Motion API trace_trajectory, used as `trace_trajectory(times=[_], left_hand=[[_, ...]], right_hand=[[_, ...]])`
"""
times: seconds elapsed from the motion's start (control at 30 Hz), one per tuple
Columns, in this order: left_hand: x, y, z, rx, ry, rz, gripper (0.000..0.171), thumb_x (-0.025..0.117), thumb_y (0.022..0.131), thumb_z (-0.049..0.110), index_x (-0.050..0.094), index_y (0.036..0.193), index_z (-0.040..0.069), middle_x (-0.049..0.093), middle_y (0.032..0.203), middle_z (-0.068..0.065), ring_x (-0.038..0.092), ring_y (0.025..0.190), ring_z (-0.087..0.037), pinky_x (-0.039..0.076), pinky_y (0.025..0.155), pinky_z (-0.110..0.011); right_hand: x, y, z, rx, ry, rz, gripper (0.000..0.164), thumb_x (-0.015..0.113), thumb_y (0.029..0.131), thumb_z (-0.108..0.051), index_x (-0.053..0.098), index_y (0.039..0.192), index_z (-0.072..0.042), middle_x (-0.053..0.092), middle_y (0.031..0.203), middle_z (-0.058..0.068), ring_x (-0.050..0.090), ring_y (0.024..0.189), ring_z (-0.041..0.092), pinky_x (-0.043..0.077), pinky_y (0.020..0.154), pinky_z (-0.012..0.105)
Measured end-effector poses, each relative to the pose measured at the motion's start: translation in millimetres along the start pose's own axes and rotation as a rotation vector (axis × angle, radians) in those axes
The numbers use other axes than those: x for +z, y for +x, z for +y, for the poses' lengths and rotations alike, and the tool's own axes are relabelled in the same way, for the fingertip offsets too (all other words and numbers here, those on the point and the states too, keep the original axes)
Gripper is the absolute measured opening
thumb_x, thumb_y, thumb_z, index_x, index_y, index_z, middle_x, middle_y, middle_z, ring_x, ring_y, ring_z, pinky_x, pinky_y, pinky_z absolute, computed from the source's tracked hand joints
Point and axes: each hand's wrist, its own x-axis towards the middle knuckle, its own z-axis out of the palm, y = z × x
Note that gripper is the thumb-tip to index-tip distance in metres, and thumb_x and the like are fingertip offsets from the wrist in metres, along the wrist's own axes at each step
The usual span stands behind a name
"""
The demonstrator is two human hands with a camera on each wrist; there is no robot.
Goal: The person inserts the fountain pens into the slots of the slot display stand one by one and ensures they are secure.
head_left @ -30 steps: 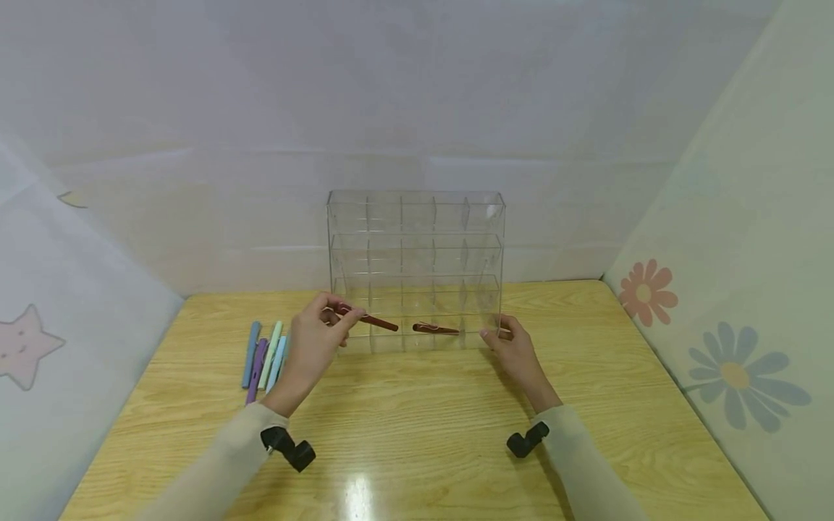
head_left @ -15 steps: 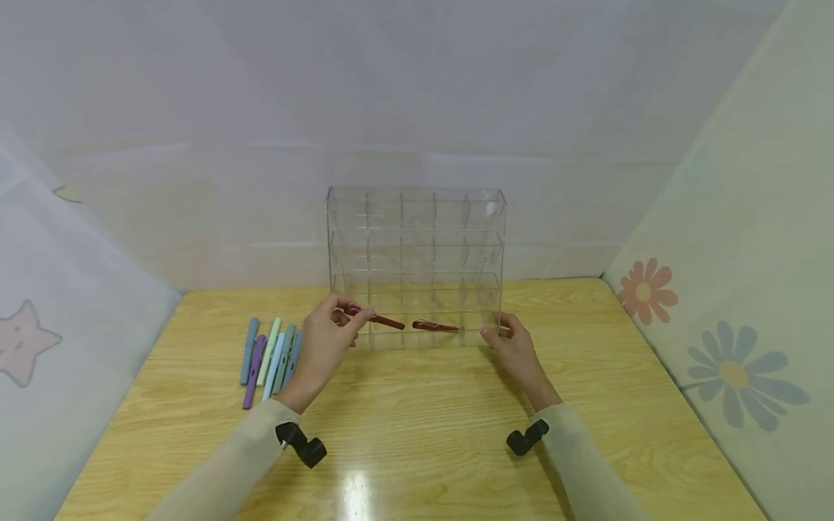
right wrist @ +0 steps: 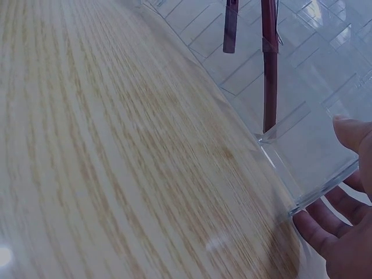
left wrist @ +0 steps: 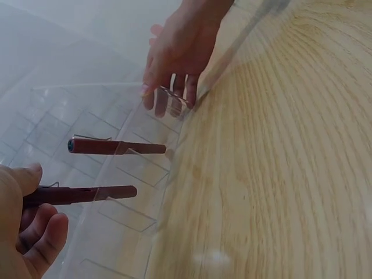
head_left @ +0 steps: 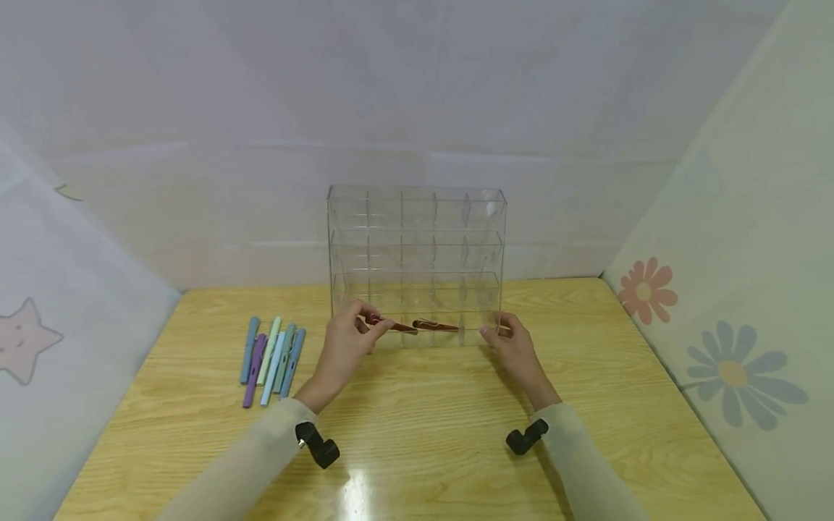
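Pinching, left: the left hand (head_left: 345, 347) holds a red pen (head_left: 404, 328) between thumb and fingers near its clip end; the shaft slants down at the bottom tier, and I cannot tell which compartment the tip is in.
Gripping, right: the right hand (head_left: 516, 354) has the clear rack (head_left: 417, 200) by its lower right corner, thumb in front, the other fingers round the side.
Rack: upright toward the back of the wooden table (head_left: 423, 427), four tiers of five compartments.
Racked pen: I see the second red pen (head_left: 435, 326) leaning in the bottom tier, tip by the divider next to the rightmost compartment.
Pens at left: slate-blue pen (head_left: 250, 351), purple pen (head_left: 255, 371), pale-green pen (head_left: 269, 351), light-blue pen (head_left: 273, 369), teal pen (head_left: 284, 359), blue pen (head_left: 292, 363), all close together.
Lettering: any on the pens is too small for me to read; a pink star (head_left: 26, 341) and a coral flower (head_left: 663, 298) are printed on the drapes.
Change: against my frame a second back, the left hand is further right, the red pen now just beside the second one; the teal and blue pens, then behind the arm, show. The right hand sits as before.
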Motion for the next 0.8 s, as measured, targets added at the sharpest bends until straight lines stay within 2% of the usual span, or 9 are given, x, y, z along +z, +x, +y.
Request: trace_trajectory(times=[0.13,0.4,0.6,0.8], left_hand=[[7.0,0.3,-0.9,0.012,0.042,-0.011,0.023,0.078,0.099,0.034,0.067,0.108,0.016,0.069,0.105,-0.003,0.062,0.061,-0.018,0.054,0.053,-0.029],[15.7,2.2,-0.7,0.001,0.09,-0.023,0.022,0.078,0.099,0.034,0.067,0.106,0.016,0.068,0.102,-0.003,0.06,0.057,-0.016,0.051,0.05,-0.028],[16.7,0.4,-2.4,-0.007,0.108,-0.032,0.023,0.077,0.099,0.034,0.068,0.111,0.016,0.07,0.108,-0.003,0.06,0.058,-0.014,0.051,0.05,-0.028],[13.7,-3.0,-2.2,-0.024,0.097,-0.051,0.025,0.076,0.101,0.034,0.067,0.117,0.016,0.069,0.115,-0.002,0.062,0.061,-0.015,0.052,0.053,-0.029]], right_hand=[[-0.1,-0.1,1.1,-0.002,-0.01,0.001,0.07,0.065,0.108,-0.041,0.038,0.161,-0.004,0.04,0.165,0.019,0.052,0.142,0.039,0.053,0.111,0.051],[1.0,-1.2,-0.4,0.006,0.016,-0.009,0.07,0.065,0.108,-0.038,0.036,0.161,-0.003,0.038,0.166,0.02,0.051,0.143,0.04,0.052,0.113,0.054],[0.6,-1.2,-1.3,0.004,0.031,-0.019,0.072,0.065,0.108,-0.037,0.034,0.163,-0.003,0.037,0.167,0.021,0.049,0.145,0.04,0.05,0.115,0.056],[-0.8,0.2,1.3,-0.002,0.013,-0.004,0.069,0.066,0.107,-0.038,0.039,0.16,-0.004,0.041,0.164,0.019,0.052,0.141,0.038,0.053,0.112,0.051]])
